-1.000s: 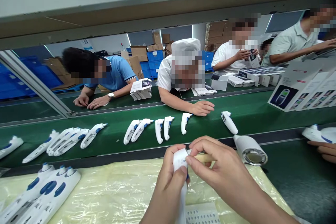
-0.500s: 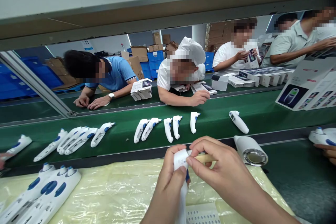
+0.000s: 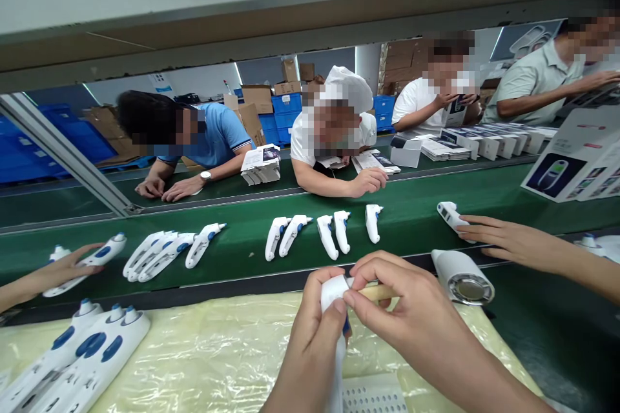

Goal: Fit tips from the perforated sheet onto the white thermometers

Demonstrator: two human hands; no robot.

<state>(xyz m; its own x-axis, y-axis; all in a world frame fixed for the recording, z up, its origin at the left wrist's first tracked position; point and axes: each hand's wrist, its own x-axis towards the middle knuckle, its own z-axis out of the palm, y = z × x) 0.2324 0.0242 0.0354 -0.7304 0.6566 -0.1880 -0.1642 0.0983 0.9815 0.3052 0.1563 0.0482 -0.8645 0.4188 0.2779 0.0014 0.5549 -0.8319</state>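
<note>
My left hand (image 3: 310, 342) is closed around a white ear thermometer (image 3: 333, 290) with a blue button, its body pointing down toward me. In my right hand (image 3: 411, 313), a pale yellow stick (image 3: 375, 292) is pinched between fingers and thumb. The right fingertips touch the thermometer's head near its tip, which they partly hide. Below the hands lies a white sheet with rows of small grey dots (image 3: 372, 395). At the lower left, several white thermometers with blue buttons (image 3: 111, 348) lie side by side on yellow plastic-wrapped padding (image 3: 217, 348).
Beyond the padding runs a green conveyor belt (image 3: 247, 239) carrying spaced thermometers (image 3: 165, 257). Another person's hand (image 3: 508, 242) touches one at right; another hand (image 3: 72, 268) is among those at left. A white cylinder (image 3: 460, 277) lies right of my hands. Co-workers and printed boxes (image 3: 557, 168) are across.
The thermometers on the belt have shifted right, as have the boxes at right. Other people's hands have reached in over the belt from both sides. My two hands have hardly moved.
</note>
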